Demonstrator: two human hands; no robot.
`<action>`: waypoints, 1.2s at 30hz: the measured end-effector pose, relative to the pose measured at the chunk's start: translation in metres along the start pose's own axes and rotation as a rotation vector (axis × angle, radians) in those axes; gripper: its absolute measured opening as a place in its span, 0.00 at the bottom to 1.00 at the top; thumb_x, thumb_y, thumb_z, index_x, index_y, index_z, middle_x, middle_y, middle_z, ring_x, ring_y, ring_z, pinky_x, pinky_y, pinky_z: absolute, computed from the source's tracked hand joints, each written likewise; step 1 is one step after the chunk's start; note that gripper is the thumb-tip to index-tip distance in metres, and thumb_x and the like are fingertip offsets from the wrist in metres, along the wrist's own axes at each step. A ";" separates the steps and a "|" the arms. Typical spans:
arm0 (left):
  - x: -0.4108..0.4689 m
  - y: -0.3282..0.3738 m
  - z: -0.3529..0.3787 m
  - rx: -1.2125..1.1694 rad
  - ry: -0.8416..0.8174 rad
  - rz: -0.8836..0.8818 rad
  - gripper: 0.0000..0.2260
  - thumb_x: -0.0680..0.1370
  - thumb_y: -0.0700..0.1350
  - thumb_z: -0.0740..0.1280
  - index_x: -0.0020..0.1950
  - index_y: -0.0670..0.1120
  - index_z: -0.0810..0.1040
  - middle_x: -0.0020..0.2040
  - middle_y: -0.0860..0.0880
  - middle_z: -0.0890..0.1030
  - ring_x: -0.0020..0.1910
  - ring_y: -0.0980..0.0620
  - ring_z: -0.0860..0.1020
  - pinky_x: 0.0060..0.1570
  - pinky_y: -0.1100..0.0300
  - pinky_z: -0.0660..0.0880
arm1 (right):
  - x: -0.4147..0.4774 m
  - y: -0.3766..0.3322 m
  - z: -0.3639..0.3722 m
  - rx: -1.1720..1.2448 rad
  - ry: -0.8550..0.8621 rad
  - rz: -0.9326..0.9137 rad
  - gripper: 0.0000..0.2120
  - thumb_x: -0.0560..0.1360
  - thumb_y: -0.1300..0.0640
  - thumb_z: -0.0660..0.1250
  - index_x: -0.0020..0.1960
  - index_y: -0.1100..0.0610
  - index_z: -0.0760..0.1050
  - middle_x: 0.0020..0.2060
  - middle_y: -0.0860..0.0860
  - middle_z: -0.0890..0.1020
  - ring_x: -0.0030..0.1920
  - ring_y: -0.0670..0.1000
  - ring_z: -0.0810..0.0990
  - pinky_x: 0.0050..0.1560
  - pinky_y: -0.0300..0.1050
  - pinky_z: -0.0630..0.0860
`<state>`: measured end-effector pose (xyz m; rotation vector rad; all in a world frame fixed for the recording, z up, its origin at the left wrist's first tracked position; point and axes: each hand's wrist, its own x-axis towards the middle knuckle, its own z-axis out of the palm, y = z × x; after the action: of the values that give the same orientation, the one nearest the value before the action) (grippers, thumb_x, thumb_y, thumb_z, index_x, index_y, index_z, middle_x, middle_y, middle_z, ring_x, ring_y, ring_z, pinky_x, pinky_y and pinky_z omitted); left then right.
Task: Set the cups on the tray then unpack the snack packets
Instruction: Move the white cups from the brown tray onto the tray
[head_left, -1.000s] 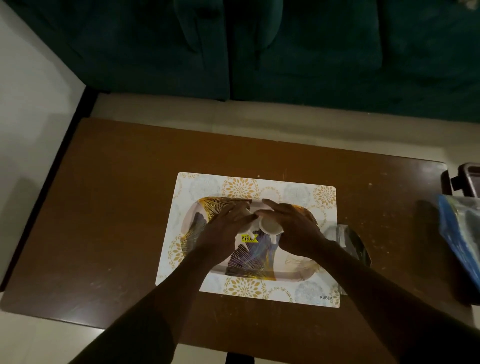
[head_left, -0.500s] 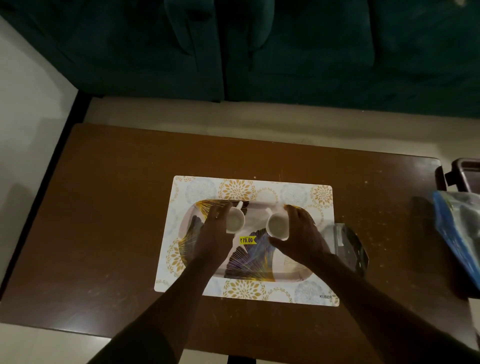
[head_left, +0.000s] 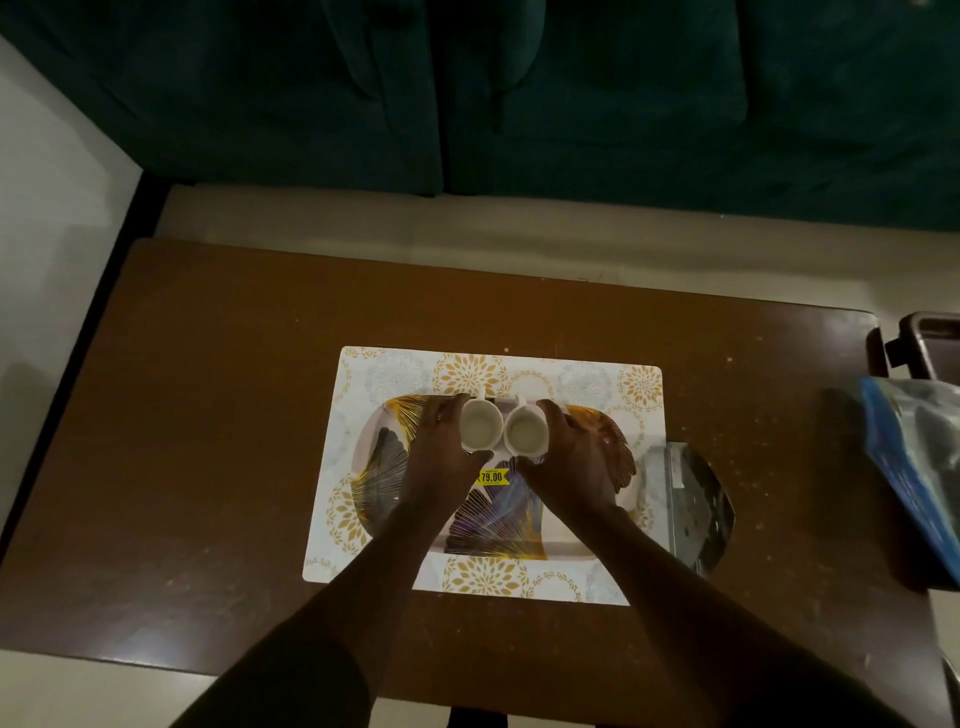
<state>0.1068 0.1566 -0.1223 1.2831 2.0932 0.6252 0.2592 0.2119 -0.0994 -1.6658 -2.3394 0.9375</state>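
Two small white cups stand upright side by side at the far edge of the patterned tray (head_left: 597, 545), handles pointing away from me. My left hand (head_left: 441, 457) curls around the left cup (head_left: 480, 428). The right cup (head_left: 524, 434) is gripped by my right hand (head_left: 571, 462). The cups almost touch each other. The tray carries a yellow price sticker (head_left: 492, 476) and lies on a floral placemat (head_left: 363, 374). A silvery snack packet (head_left: 693, 504) lies just right of the placemat.
A blue and clear plastic bag (head_left: 919, 467) lies at the table's right edge, with a dark container (head_left: 930, 343) behind it. The brown table (head_left: 208, 415) stands in front of a dark green sofa (head_left: 467, 93).
The two cups, held together at the tray's middle a second ago, were separated, then brought side by side at the tray's far edge. Both hands stayed on them.
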 end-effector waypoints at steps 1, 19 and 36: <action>0.000 -0.001 0.000 -0.006 0.005 0.001 0.31 0.67 0.47 0.78 0.68 0.45 0.72 0.64 0.45 0.75 0.62 0.49 0.72 0.54 0.64 0.68 | 0.000 0.000 0.001 0.005 0.000 0.000 0.31 0.69 0.52 0.75 0.68 0.58 0.68 0.59 0.54 0.80 0.56 0.52 0.80 0.52 0.42 0.78; 0.000 0.007 -0.026 0.107 0.051 0.040 0.40 0.68 0.69 0.67 0.74 0.52 0.60 0.71 0.47 0.66 0.63 0.45 0.75 0.51 0.49 0.79 | 0.008 0.020 -0.055 -0.085 0.115 0.001 0.42 0.66 0.30 0.64 0.72 0.51 0.59 0.67 0.53 0.73 0.64 0.57 0.74 0.53 0.55 0.77; 0.057 0.308 0.184 -0.022 -0.009 0.343 0.26 0.76 0.60 0.64 0.71 0.55 0.62 0.69 0.48 0.71 0.64 0.48 0.73 0.57 0.47 0.77 | -0.006 0.299 -0.292 -0.095 0.439 0.329 0.19 0.73 0.54 0.65 0.62 0.56 0.70 0.63 0.54 0.73 0.63 0.58 0.71 0.46 0.46 0.69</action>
<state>0.4066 0.3533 -0.0633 1.6444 1.8664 0.7830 0.6308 0.3876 -0.0274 -2.0827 -1.8838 0.4373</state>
